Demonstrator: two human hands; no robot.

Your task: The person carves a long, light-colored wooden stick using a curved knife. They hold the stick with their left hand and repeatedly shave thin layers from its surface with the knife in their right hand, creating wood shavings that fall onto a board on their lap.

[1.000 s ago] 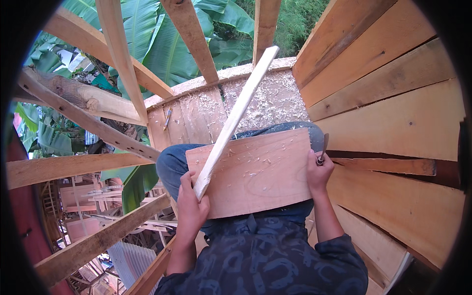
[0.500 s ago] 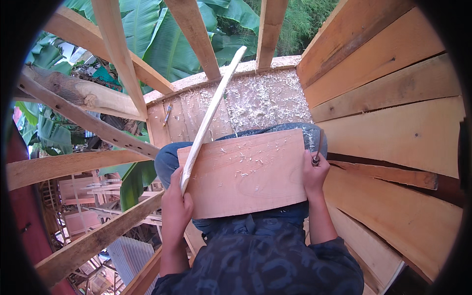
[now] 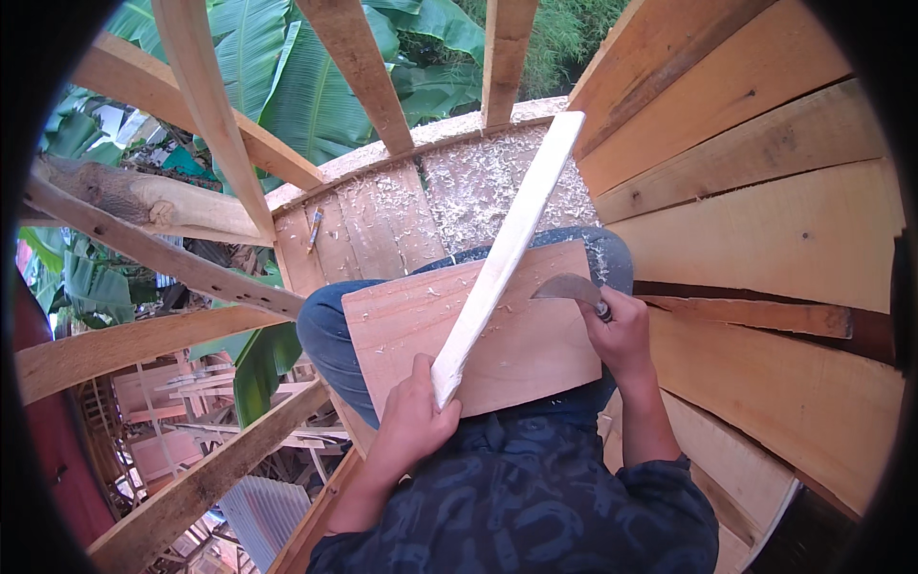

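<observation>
My left hand (image 3: pixel 413 413) is closed round the lower end of a long pale whittled wooden stick (image 3: pixel 507 253), which slants up and to the right across a board. That rectangular wooden board (image 3: pixel 402 320) rests on my lap, with a few shavings on it. Over the board's right side, my right hand (image 3: pixel 620 327) grips a curved-bladed knife (image 3: pixel 570 287) by its handle, the blade pointing left. A gap of bare board separates the blade from the stick. Most of the knife's handle is hidden in my fingers.
Wood shavings (image 3: pixel 478 196) cover the plank floor in front of my knees. A small pen-like item (image 3: pixel 315 230) lies at the floor's left. Upright wooden beams (image 3: pixel 359 72) stand ahead, with banana leaves behind them. A plank wall (image 3: pixel 755 230) rises close on my right.
The stick has swung rightward over the board, with my left hand moving right too. My right hand has left the board's edge and turned the knife so its blade points left.
</observation>
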